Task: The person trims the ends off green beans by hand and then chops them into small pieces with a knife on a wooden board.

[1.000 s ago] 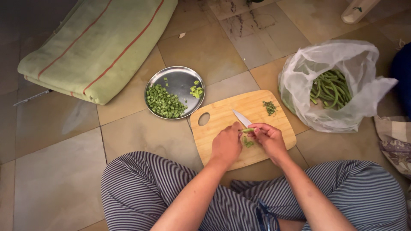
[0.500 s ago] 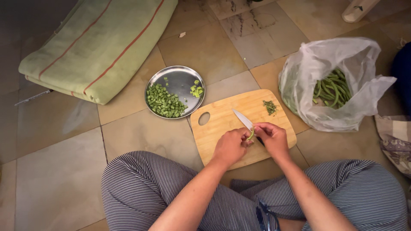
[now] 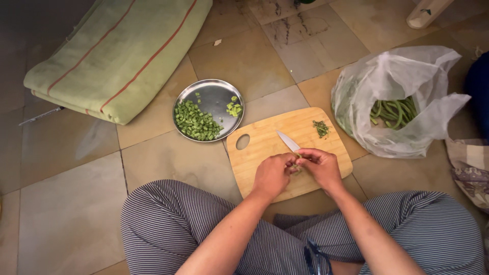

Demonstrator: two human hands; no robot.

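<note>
I sit cross-legged on a tiled floor with a wooden cutting board in front of my knees. My right hand grips a small knife, its blade pointing up and left over the board. My left hand pinches a green bean piece right against the right hand; the bean is mostly hidden by my fingers. A small heap of green trimmings lies near the board's far right corner. Left of the board, a round steel plate holds chopped green bean pieces.
A white plastic bag with whole green beans lies right of the board. A folded green mat with orange stripes lies at the back left. Patterned cloth sits at the right edge.
My hands have drawn closer together over the near part of the board, and the knife blade has tilted slightly. The plate, the bag and the board stay where they were.
</note>
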